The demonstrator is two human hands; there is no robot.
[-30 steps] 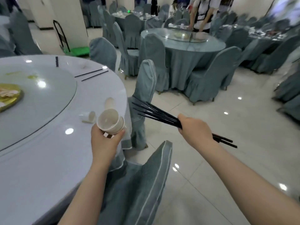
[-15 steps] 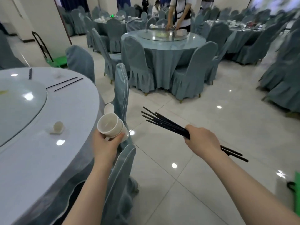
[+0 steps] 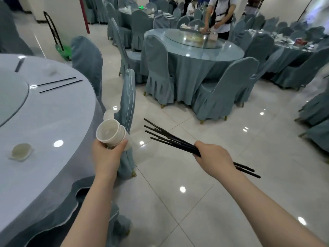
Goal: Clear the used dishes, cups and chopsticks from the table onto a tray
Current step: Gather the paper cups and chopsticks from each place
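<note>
Cups, nested into a short white stack and tipped on their side, sit in the left hand, whose fingers wrap round the lower cup just off the table edge, likely so one hand carries several at once. Beside them, further from the table and over the floor, the right hand is closed in a fist round a fanned bundle of black chopsticks, gripped toward the back end. Two more chopsticks and a small dish lie on the table; no tray shows.
</note>
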